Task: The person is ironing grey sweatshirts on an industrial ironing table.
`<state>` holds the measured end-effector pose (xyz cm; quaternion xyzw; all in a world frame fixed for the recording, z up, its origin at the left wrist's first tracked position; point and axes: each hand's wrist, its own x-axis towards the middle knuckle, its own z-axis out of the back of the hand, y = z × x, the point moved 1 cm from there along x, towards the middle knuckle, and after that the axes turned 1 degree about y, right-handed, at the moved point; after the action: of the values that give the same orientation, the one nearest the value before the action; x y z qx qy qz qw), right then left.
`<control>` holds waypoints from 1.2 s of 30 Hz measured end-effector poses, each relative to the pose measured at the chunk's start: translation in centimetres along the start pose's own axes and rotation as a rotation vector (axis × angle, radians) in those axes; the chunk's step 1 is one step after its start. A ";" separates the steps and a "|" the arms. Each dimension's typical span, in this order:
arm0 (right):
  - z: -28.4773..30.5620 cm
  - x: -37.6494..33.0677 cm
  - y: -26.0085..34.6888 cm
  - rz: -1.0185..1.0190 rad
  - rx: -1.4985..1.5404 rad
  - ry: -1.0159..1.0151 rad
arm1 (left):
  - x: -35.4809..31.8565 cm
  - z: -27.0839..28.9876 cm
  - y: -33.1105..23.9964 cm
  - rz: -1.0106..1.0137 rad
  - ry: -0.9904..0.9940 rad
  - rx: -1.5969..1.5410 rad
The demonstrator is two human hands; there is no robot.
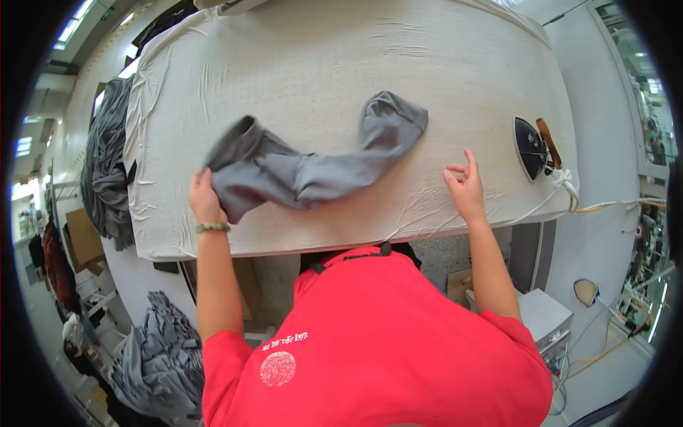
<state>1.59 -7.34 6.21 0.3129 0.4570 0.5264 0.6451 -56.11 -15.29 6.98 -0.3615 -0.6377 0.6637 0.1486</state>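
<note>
The left hand [206,199] has its fingers closed on the outer edge of a grey tube-shaped fabric piece [309,174], pinching the cloth between fingers and thumb, though the exact grip is partly hidden. The fabric reaches rightward from this hand across the white cloth-covered pressing table [320,64]; an open end stands up just beyond the left hand, slightly blurred, and the far end bends away, ahead and to the left of the right hand.

The right hand [466,188] holds nothing. Its fingers are loosely spread, one raised, just above the table and apart from the fabric. To its right and a little ahead is a clothes iron [530,148] with a wooden handle, and beside that a pale cord [605,206].

Left of the left hand, a grey cloth pile [107,171] hangs by the table's side; behind it lies a crumpled grey heap [162,356].

As a judgement, a one-sided hold could let the loose end twist or fold under, leaving creases. A rightward sweep of the right hand might knock the iron, and, if hot, it could burn skin or scorch the cover.
</note>
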 end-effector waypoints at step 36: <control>11.7 0.9 30.5 0.941 0.216 -0.301 | -7.2 -9.2 -34.1 -1.083 -0.510 0.265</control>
<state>0.36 2.03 37.45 0.6224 0.2200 0.6589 0.3607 -53.98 -8.37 42.30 0.2057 -0.6585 0.6330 0.3511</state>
